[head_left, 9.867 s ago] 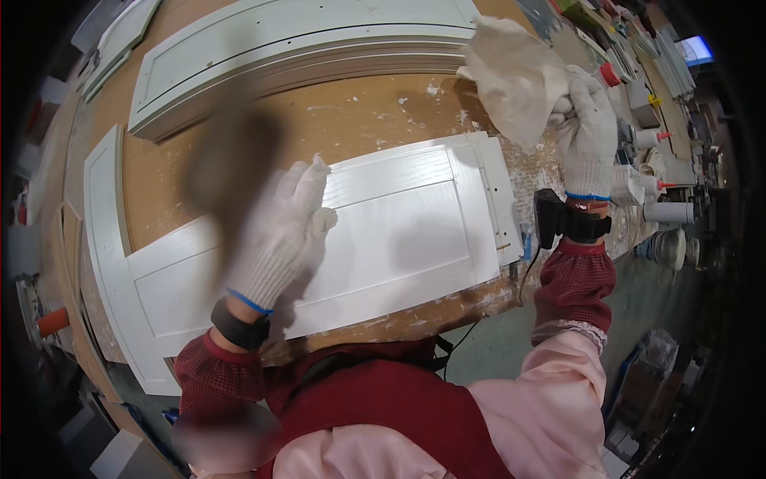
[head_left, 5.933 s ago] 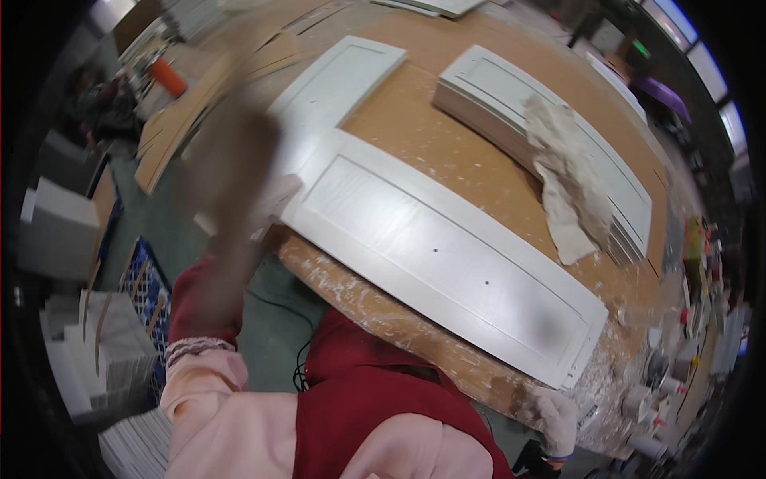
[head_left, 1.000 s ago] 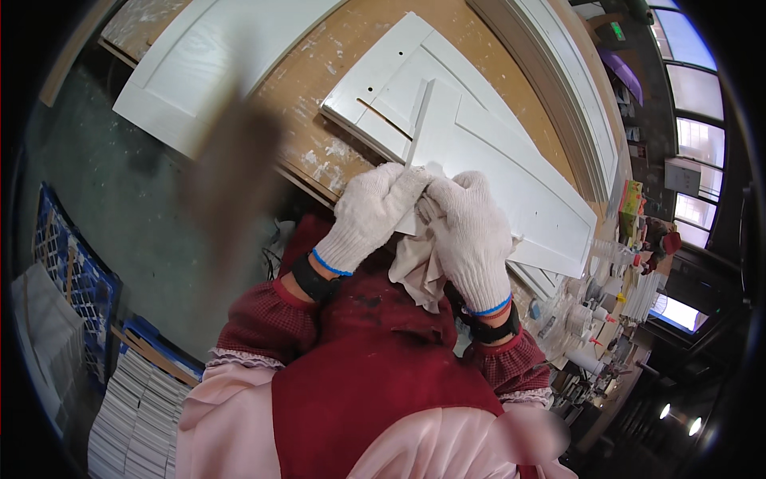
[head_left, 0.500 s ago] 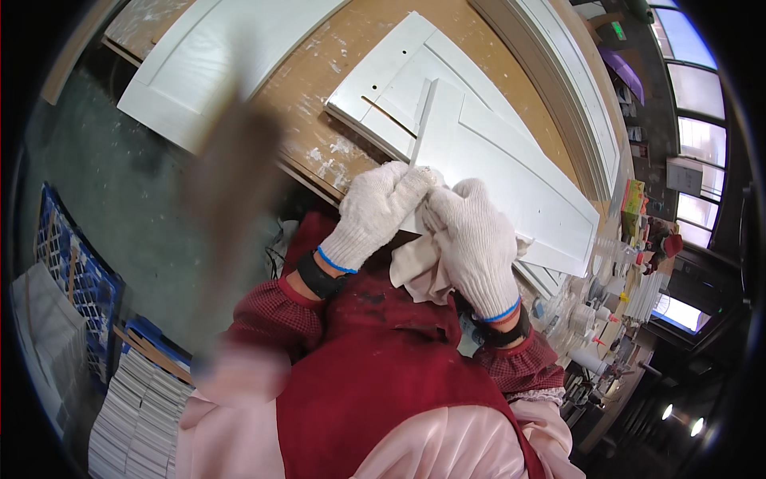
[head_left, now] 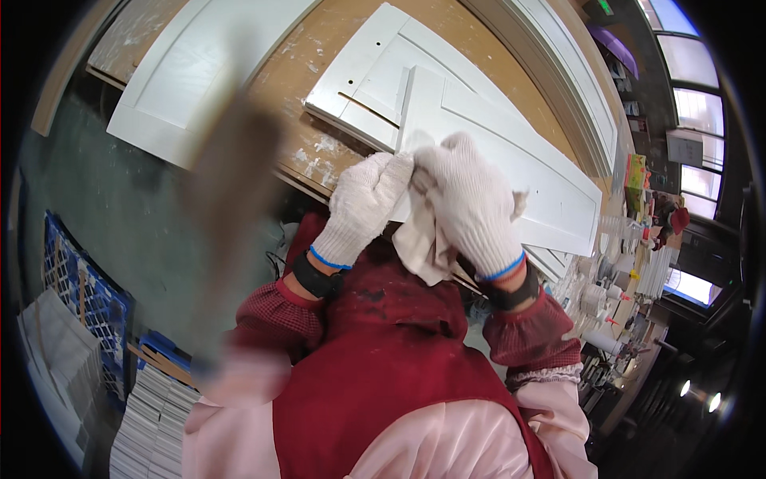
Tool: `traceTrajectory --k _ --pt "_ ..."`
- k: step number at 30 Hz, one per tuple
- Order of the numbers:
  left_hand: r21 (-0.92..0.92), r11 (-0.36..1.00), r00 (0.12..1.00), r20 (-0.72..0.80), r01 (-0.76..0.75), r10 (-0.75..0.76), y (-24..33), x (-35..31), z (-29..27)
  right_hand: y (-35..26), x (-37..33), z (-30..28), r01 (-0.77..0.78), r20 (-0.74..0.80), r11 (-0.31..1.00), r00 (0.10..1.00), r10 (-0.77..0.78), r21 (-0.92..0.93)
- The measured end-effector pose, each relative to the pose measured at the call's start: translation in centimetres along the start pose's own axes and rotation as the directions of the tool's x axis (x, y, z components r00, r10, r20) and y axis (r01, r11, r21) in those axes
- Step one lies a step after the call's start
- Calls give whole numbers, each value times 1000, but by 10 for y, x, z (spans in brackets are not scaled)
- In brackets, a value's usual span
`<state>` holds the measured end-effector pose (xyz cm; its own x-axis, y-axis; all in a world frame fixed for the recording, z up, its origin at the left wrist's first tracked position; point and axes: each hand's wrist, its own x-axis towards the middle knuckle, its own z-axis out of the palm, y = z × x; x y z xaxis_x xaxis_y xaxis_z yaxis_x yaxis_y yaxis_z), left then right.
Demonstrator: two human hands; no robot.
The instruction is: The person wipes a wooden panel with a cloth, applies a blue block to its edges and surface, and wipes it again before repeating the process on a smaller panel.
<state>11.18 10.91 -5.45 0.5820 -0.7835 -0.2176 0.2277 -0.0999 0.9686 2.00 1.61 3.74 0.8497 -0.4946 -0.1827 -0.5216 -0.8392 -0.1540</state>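
Note:
A white panel with a recessed field lies askew on top of another white panel, which has small dark holes and a slot. My left hand, in a white knit glove, grips the upper panel's near end, thumb on top and fingertips hidden. Beside it, nearly touching, my right hand wears a like glove. It is closed on a crumpled beige cloth pressed against the panel's end. Part of the cloth hangs below the hand.
The panels rest on a paint-spotted brown table. Another white panel overhangs its left side, and long white pieces lie at the far right. Bottles and tubs crowd the right. A blue crate stands lower left. A blurred brown shape hides part of the left.
My right hand has moved slightly up and left over the panel's end with the cloth. My left hand keeps its hold, and the whole view has shifted a little.

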Motion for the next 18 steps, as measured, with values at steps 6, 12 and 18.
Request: traceTrajectory --k 6,12,18 --pt "-44 999 998 55 10 -8 -2 1 1 -11 -22 -8 32 182 997 983 -19 -67" --pt "-3 994 993 -47 -112 111 -10 3 4 5 7 -3 68 -7 997 998 -69 -35" --pt "-16 997 997 36 73 -72 -1 2 4 -7 -18 -11 4 263 999 965 10 -52"
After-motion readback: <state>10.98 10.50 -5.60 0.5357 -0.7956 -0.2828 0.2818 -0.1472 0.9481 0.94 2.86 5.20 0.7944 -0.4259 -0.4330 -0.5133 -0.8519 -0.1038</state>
